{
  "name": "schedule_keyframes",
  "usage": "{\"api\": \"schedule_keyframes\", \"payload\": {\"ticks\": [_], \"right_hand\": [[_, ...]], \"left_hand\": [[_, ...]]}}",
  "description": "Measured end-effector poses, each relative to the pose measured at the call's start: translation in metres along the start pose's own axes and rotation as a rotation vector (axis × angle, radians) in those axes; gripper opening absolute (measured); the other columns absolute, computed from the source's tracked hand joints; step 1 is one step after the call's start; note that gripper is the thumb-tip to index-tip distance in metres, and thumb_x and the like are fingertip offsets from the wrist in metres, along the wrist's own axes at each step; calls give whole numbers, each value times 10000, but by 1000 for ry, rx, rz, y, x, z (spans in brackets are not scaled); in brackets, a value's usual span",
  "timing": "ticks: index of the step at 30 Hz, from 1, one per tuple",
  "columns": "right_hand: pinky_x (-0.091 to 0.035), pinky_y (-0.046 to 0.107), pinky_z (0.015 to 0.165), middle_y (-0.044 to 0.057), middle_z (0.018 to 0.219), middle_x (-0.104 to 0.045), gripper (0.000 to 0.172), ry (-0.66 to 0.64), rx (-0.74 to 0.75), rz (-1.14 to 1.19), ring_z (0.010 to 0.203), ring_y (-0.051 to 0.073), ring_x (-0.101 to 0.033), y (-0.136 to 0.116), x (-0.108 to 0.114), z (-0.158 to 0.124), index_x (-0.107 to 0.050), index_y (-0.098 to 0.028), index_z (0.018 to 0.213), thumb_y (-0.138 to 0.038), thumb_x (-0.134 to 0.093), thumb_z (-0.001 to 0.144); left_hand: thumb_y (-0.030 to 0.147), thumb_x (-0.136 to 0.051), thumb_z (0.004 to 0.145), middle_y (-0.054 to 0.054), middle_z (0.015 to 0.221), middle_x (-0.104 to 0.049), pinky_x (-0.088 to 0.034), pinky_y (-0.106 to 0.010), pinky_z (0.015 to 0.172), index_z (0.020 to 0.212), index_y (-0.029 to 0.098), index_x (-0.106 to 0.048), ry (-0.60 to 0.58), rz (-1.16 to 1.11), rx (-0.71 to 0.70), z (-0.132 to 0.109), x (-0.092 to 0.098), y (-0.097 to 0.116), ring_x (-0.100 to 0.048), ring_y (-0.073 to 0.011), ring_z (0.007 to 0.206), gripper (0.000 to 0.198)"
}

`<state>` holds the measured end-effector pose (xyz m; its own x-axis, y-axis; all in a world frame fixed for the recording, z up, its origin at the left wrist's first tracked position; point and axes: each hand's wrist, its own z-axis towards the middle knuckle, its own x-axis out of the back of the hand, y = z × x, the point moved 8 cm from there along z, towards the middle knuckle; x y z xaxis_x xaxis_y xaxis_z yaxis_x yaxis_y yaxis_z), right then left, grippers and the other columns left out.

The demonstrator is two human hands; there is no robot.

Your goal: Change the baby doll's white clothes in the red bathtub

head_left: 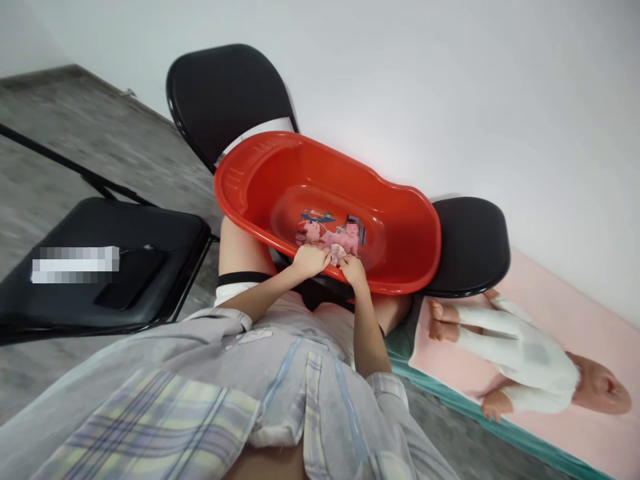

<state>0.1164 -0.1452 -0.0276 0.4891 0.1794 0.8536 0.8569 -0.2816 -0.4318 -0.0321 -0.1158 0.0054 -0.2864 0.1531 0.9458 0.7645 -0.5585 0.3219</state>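
A red plastic baby tub [400, 220] rests across two black chairs in front of my knees. On its bottom is a colourful sticker [320, 230] with pink cartoon figures. My left hand [310, 259] and my right hand [353, 269] reach over the tub's near rim and together pinch a small pale pink piece [337, 252] at the sticker's lower edge. What exactly the piece is, I cannot tell. Both forearms come up from my plaid shirt at the bottom of the view.
A black folding chair [220, 93] stands behind the tub, a black round seat [473, 243] at its right end, another black chair [100, 260] at my left. A baby doll in white clothes [520, 360] lies on a pink mat [590, 333] at the right. White wall behind.
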Motion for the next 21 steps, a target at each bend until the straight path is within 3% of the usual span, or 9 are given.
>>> {"api": "schedule_keyframes", "payload": {"ticks": [3,5,8,11,17,21], "right_hand": [[-532,298,1105,128,1302,-807,385,49,27,13,1232,240,-749,-3,3,-2,-855,-175,1001,-250,-507,1147],[-532,320,1133,144,1386,-778,323,78,5,39,1288,247,-737,-3,4,-3,-843,-169,1144,-254,-531,1145],[-546,343,1125,145,1460,-754,335,87,-46,102,1303,257,-743,0,4,-5,-765,-170,1383,-272,-545,1151],[-551,363,1129,125,1432,-778,384,61,-59,105,1307,274,-747,0,2,-5,-715,-182,1486,-280,-546,1155],[-567,369,1085,107,1317,-827,440,-15,3,19,1257,291,-761,-4,-2,-3,-870,-215,1206,-375,-460,1193],[-555,331,1079,86,1168,-856,474,-35,6,50,1196,261,-775,-6,-2,-3,-889,-218,1032,-415,-488,1188]], "left_hand": [[216,-551,1143,-174,1275,-816,-598,-394,977,1228,125,-862,34,31,-30,0,4,3,-782,-325,1201,335],[212,-562,1140,-168,1332,-800,-605,-390,983,1263,128,-856,58,35,-35,-1,4,3,-770,-319,1230,329],[215,-556,1142,-164,1327,-803,-611,-395,968,1255,131,-856,64,33,-30,-1,3,1,-772,-319,1218,331],[213,-542,1141,-166,1280,-819,-604,-399,961,1223,136,-861,64,23,-36,-1,3,1,-781,-323,1198,339],[248,-561,1128,-181,1058,-840,-596,-377,912,1073,131,-877,37,-8,-9,-1,5,0,-808,-330,1107,341],[276,-582,1120,-210,1057,-835,-604,-382,932,1027,106,-894,27,-9,25,0,2,-5,-811,-343,1115,368]]}}
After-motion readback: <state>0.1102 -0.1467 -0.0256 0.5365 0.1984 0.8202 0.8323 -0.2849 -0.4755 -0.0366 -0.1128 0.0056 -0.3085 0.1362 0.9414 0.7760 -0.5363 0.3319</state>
